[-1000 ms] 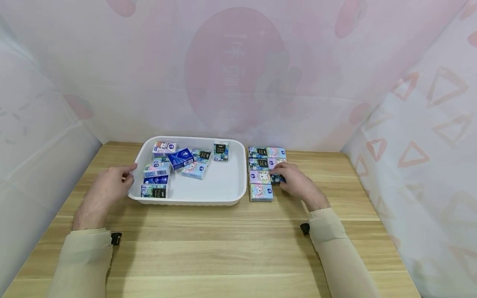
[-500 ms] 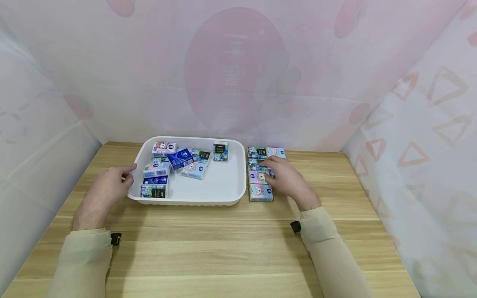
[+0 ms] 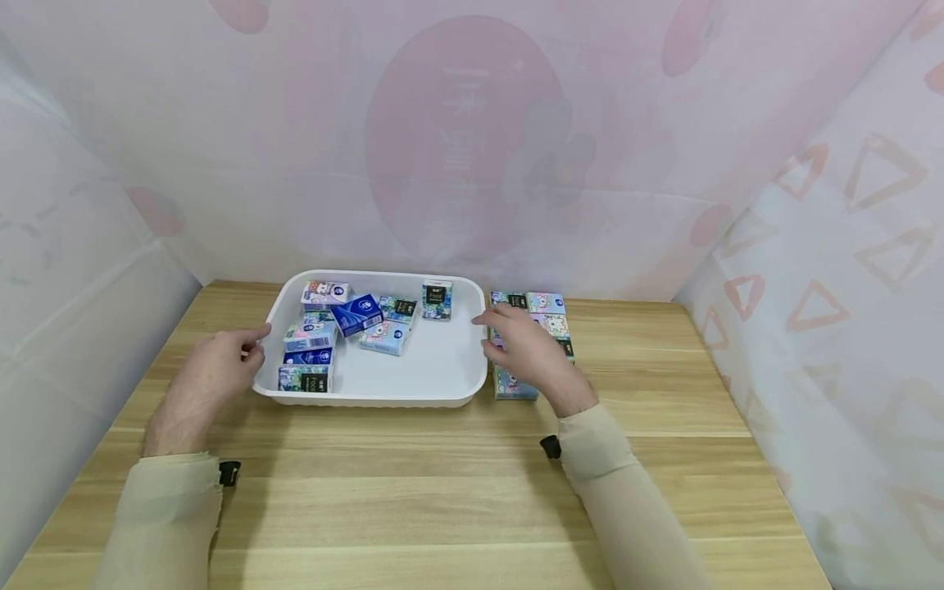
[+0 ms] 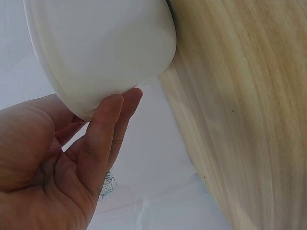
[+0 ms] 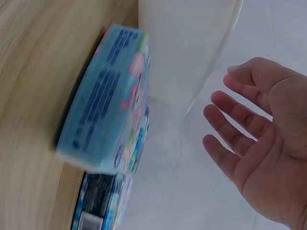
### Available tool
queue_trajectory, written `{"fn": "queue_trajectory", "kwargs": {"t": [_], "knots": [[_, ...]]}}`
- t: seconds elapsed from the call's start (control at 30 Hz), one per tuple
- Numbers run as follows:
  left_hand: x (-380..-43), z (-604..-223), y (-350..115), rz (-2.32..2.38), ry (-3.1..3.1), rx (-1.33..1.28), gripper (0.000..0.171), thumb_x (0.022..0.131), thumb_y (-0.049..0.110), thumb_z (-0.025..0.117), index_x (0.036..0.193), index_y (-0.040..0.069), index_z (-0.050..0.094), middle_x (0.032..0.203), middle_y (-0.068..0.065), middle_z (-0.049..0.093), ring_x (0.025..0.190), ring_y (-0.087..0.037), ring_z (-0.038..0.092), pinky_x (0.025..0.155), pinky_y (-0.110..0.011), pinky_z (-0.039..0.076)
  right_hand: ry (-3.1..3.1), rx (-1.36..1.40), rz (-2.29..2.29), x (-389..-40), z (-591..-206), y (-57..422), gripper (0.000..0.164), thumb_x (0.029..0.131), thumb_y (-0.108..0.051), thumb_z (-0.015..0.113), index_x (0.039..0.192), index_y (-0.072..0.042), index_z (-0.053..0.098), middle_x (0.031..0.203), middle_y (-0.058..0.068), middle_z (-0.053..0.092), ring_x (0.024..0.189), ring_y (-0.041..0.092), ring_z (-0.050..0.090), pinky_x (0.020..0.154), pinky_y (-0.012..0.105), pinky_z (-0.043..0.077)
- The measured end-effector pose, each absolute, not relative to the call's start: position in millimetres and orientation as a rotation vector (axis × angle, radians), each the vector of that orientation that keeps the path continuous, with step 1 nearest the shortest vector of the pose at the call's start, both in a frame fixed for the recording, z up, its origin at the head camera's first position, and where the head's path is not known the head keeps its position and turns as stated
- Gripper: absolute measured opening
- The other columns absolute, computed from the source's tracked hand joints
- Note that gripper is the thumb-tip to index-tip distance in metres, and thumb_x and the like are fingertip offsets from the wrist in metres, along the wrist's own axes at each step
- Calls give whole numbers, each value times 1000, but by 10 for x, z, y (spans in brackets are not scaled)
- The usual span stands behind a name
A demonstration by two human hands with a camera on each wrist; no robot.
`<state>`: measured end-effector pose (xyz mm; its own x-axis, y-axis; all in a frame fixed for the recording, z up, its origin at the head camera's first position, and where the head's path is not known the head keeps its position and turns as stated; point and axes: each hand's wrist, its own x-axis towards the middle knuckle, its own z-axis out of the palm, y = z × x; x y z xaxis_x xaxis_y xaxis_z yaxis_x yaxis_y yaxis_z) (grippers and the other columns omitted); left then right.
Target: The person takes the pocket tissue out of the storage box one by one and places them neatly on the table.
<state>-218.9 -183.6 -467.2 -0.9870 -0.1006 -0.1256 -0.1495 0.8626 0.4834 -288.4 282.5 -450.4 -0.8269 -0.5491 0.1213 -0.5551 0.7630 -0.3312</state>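
In the head view a white tray stands at the back left of the table, holding several small tissue packs, among them a dark blue one lying tilted over others. My left hand pinches the tray's left rim; in the left wrist view its fingers press the outer wall. My right hand is over the tray's right rim, fingers loosely bent and holding nothing. Beneath it, tissue packs lie in two columns, partly hidden; a light blue pack is nearest in the right wrist view.
A black-and-green tissue pack stands apart at the tray's back right. The wooden table reaches toward me in front of the tray. Printed cloth walls close in the back and sides.
My right hand has left the tissue packs in the right column and moved left across the rows to the tray's right rim. The left hand has stayed at the tray.
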Motion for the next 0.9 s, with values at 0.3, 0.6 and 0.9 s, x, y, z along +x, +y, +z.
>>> {"fn": "queue_trajectory", "kwargs": {"t": [0.3,0.6,0.9], "knots": [[-2187,-4683,-1846,783,2938,-199,54,121,10,53,172,-7,49,148,-47,65,106,-46,69,66,-37,52,-2964,952,525,-2884,-4496,2467,41,115,-20,78,155,-10,75,160,10,72,148,32,70,124,47,61],[-2170,-4676,-1846,792,2947,-182,53,121,11,52,171,-8,50,147,-46,66,101,-41,69,62,-36,48,-2975,1003,501,-2869,-4515,2142,42,116,-23,77,157,-12,74,162,9,72,148,29,71,124,45,61],[-2190,-4675,-1841,778,2948,-189,54,121,11,53,171,-7,50,147,-47,66,103,-44,69,64,-37,50,-2982,1064,457,-2861,-4587,1842,44,116,-24,76,159,-14,72,165,6,71,154,28,67,130,43,56]]}}
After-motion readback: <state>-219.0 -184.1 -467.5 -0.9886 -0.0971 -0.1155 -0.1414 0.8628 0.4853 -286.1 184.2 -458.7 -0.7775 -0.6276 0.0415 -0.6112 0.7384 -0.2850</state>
